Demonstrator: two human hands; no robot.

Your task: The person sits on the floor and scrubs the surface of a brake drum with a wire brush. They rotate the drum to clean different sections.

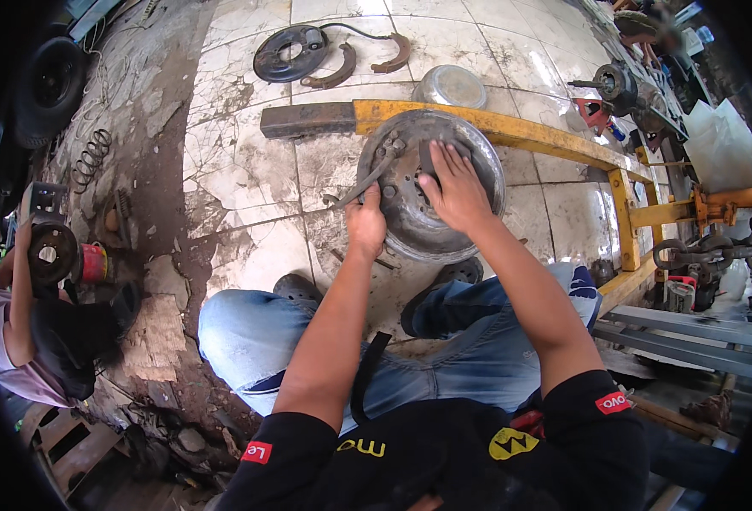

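Note:
A round, worn grey metal dish, like a brake drum or wheel [423, 243], stands in front of my knees with its hollow side facing me. My left hand [365, 223] is closed around a long, slightly curved dark metal bar [365, 183] at the dish's left side. The bar's upper end lies by a round bolt-like part. My right hand [457, 192] presses a dark flat pad [427, 159] against the dish's inner face, fingers stretched over it and thumb apart. What the pad is made of, I cannot tell.
Beyond the dish lies a yellow steel frame [555, 145] with a dark end. Past it are a round metal cover [450, 88], a black backing plate [291, 53] and two brake shoes [335, 68]. At left, a person [31, 332] holds a round part near a coil spring [92, 160].

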